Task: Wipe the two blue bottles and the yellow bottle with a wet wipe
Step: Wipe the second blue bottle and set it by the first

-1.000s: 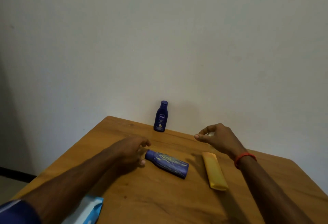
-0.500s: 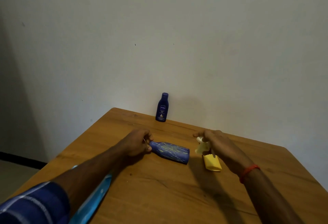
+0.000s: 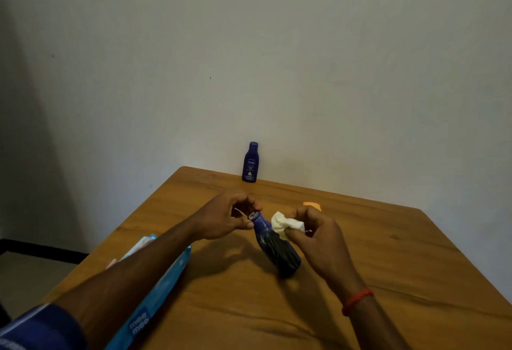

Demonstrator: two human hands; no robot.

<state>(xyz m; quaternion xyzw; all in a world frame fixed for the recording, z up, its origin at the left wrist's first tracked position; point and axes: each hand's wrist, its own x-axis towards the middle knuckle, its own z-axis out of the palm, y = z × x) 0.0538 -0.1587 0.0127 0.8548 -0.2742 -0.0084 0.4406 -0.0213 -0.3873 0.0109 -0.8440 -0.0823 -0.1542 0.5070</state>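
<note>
left hand (image 3: pixel 225 218) pinches the top of the blue bottle (image 3: pixel 277 247) | right hand (image 3: pixel 318 236) holds the wet wipe (image 3: pixel 284 225) against it | bottle tilts on the table (image 3: pixel 388 280)

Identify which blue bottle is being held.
The patterned blue bottle, gripped at its cap by the left hand; the Nivea bottle stands untouched by the wall.

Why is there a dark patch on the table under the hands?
In the head view, that is the shadow of the left hand and blue bottle on the table; the light is dim throughout, so only the white wipe in the right hand looks bright.
</note>
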